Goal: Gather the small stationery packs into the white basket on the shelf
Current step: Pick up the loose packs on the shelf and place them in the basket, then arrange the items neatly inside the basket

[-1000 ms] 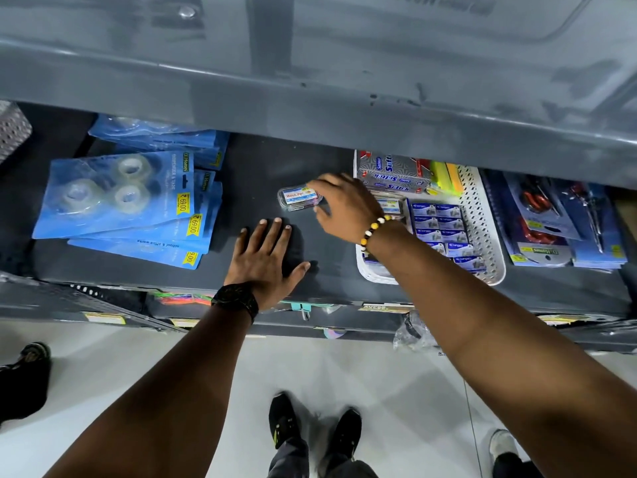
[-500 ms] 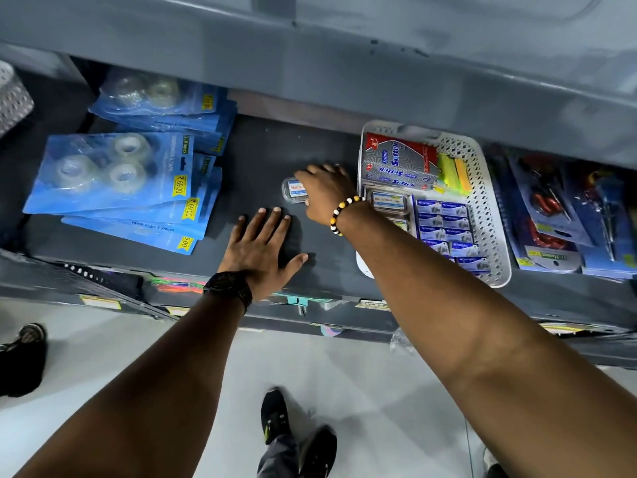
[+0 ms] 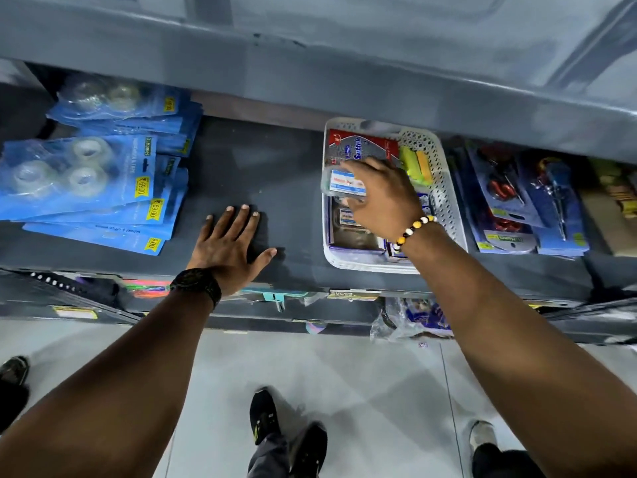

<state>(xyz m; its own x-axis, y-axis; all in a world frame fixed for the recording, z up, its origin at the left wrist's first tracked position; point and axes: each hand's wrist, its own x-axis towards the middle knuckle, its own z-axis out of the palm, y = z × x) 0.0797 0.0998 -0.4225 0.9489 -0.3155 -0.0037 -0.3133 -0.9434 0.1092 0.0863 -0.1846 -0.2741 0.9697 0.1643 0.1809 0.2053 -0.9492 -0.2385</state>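
Observation:
My right hand [image 3: 382, 198] holds a small clear stationery pack [image 3: 344, 182] with a white, red and blue label, over the left part of the white basket [image 3: 444, 188] on the dark shelf. The basket holds a red and grey pack [image 3: 362, 146], yellow-green items [image 3: 418, 165] and several small packs [image 3: 348, 219], partly hidden by my hand and wrist. My left hand [image 3: 231, 246] lies flat on the bare shelf [image 3: 262, 167], fingers spread, holding nothing, to the left of the basket.
Blue tape packs [image 3: 89, 177] are stacked at the left of the shelf. Carded scissors and tools [image 3: 517, 201] lie right of the basket. An upper shelf edge [image 3: 344, 74] overhangs the back. Below are lower shelf items, the grey floor and feet.
My right hand picked the small clear pack up from the shelf middle and carried it right, over the basket. My left hand stayed flat on the shelf.

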